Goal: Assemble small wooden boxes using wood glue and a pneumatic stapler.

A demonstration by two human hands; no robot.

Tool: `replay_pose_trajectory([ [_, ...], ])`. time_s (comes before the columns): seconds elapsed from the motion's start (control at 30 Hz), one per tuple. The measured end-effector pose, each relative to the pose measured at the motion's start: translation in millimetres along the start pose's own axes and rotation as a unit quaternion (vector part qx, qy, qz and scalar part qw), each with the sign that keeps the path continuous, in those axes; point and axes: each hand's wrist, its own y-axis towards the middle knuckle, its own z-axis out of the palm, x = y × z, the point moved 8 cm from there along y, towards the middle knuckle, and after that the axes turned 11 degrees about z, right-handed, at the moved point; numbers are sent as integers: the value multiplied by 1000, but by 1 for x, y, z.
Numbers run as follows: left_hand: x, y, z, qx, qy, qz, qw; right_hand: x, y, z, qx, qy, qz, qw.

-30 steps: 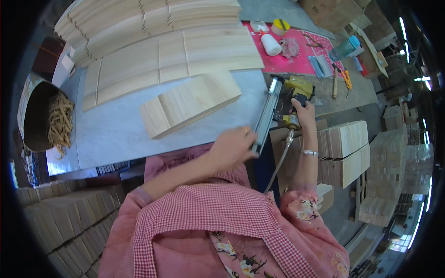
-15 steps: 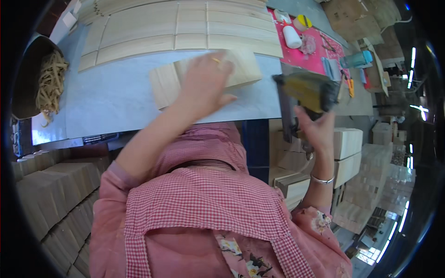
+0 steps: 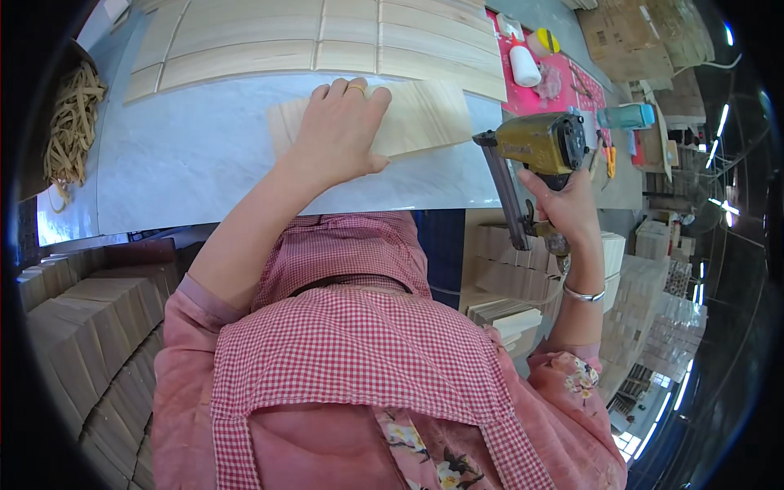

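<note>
A pale wooden piece (image 3: 429,118) with visible grain lies on the white marbled tabletop (image 3: 188,171). My left hand (image 3: 343,135) grips its left part, fingers over the far side and thumb toward the near edge; a ring sits on one finger. The underside of the piece is hidden. In my right hand (image 3: 567,208) is a yellow and black nail gun (image 3: 531,140), held by its handle. Its nose points left, close to the right end of the wooden piece but apart from it. A thin air hose appears below its handle.
Grooved pale wooden panels (image 3: 261,49) lie along the far side. A bin of wood strips (image 3: 73,122) stands at left. On a pink mat are a white bottle (image 3: 524,67) and a yellow-lidded jar (image 3: 541,41). Stacked wooden pieces (image 3: 90,327) flank me below; cartons (image 3: 616,37) stand far right.
The wooden piece has turned under my left hand, showing a broad face now. The nail gun has come slightly left, nearer the piece's right end. The whole view has shifted a little.
</note>
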Motion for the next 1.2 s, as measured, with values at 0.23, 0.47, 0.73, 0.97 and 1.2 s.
replay_pose_trajectory([
  [0.23,2,0,0,6,-11,-9,1000,5,6,3,19,-29,0,999],
  [0.47,4,2,-2,-1,-47,4,999,1,13,1,48,-30,7,998],
  [0.73,-9,7,-4,7,-69,13,997,8,30,-7,57,-154,-4,986],
  [0.97,-8,7,-2,11,-68,9,998,4,15,-10,-56,-80,-191,977],
  [1.2,-2,-8,-12,3,-31,8,1000,-17,-3,-6,-60,-36,-86,994],
])
